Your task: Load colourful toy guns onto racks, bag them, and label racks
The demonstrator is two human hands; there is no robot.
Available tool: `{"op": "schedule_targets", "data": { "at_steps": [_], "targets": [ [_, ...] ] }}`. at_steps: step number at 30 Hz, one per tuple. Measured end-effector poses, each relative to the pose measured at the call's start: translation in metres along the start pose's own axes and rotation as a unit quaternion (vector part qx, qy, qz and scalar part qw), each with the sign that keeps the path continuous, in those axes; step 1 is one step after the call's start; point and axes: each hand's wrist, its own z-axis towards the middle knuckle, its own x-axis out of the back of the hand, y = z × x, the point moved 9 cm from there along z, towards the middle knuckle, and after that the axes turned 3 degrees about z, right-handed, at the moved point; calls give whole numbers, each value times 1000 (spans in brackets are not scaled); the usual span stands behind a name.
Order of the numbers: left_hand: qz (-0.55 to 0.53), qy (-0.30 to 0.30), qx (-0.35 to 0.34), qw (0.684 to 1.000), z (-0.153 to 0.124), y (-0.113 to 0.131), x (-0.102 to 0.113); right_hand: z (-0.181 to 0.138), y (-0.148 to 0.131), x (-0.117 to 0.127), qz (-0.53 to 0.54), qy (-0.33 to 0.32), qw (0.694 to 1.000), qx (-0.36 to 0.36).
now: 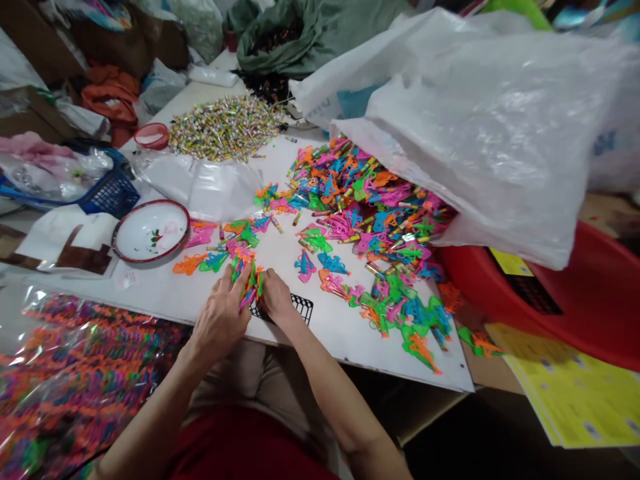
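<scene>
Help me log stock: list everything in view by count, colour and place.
Table: one, white, centre
Toys: many, multicoloured, across table
Tubes: many, mostly yellow, back
Rack: one, black, front edge
Large bag: at least one, white, right
Sack: one, green, back
Bowl: one, white, red-rimmed, left
Small bowl: one, red, beside tubes
Flat bags: several, clear, left
Basket: one, blue, far left
Tub: one, red, right
Sheets: several, yellow, lower right
Packed toys: many, multicoloured, lower left
Clutter: uncountable, mixed, back left
Left hand: one, bare, holding toys
Right hand: one, bare, against toys
</scene>
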Motion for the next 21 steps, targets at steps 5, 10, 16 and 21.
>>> {"op": "schedule_targets", "data": {
  "at_steps": [5,10,16,21],
  "targets": [
    [-22,9,-4,1000,-4,-12,29,1,1,0,-5,-9,1000,11],
    [-64,134,-137,979,38,-8,76,0,2,2,2,1,999,42],
    [-76,-38,-209,974,90,5,14,-1,9,4,75,29,995,64],
    [-110,8,-193,975,82,-1,13,0,6,-1,91,50,993,59]
  ]
}}
